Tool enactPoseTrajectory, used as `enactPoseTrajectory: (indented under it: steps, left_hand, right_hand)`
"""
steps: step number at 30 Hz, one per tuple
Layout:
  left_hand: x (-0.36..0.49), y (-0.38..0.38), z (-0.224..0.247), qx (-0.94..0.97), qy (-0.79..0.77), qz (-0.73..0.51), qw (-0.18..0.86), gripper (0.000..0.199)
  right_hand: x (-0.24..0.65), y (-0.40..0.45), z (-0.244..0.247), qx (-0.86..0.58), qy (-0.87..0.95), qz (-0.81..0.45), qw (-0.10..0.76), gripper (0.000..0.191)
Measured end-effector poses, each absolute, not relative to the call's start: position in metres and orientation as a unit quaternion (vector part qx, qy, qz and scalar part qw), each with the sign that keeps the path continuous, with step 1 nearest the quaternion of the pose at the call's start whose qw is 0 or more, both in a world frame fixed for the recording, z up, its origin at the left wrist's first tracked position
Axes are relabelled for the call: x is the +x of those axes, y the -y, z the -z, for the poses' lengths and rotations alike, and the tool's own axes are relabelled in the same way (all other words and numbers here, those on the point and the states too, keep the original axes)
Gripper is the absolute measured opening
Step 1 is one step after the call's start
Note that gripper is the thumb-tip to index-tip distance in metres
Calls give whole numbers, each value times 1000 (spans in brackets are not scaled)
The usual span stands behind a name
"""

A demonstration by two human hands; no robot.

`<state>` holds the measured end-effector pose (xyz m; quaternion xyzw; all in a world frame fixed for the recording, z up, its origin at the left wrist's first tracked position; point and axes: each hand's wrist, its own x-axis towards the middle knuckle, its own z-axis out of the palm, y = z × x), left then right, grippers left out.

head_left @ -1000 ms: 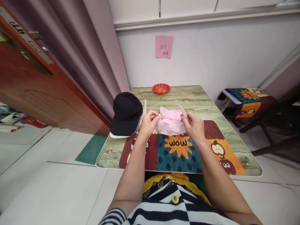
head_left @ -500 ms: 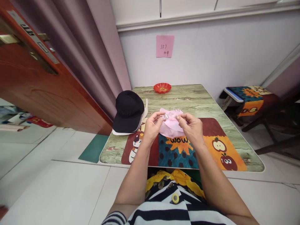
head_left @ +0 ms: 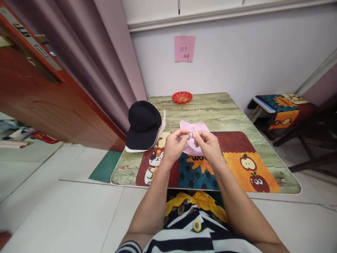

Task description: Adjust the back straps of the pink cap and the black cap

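We hold the pink cap (head_left: pixel 195 147) over the patterned mat (head_left: pixel 237 142) on the tabletop (head_left: pixel 223 109), the fingers (head_left: pixel 184 132) of our left hand (head_left: pixel 173 144) and right hand (head_left: pixel 210 143) pinching it at its metal buckle (head_left: pixel 190 135), with the black cap (head_left: pixel 144 121) toward nine-thirty and the red dish (head_left: pixel 182 97) near twelve o'clock.
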<state>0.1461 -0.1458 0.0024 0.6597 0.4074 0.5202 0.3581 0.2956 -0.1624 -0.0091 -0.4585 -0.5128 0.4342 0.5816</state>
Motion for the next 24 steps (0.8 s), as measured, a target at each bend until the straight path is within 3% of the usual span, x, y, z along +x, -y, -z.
enactPoseTrajectory:
  steps: [7, 11, 16, 24]
  left_hand:
    - [148, 155, -9, 784, -434, -441, 53, 27]
    - [153, 156, -8, 794, -429, -430, -28, 24]
    - [154, 159, -8, 785, -423, -452, 0, 20]
    - [155, 159, -10, 704, -417, -540, 196, 18]
  right_hand:
    - [295, 161, 8, -465, 480, -436, 604, 36]
    - [296, 162, 10, -460, 493, -426, 603, 36]
    - [296, 165, 6, -459, 509, -412, 600, 34]
    - [302, 166, 6, -481, 501, -374, 614, 41]
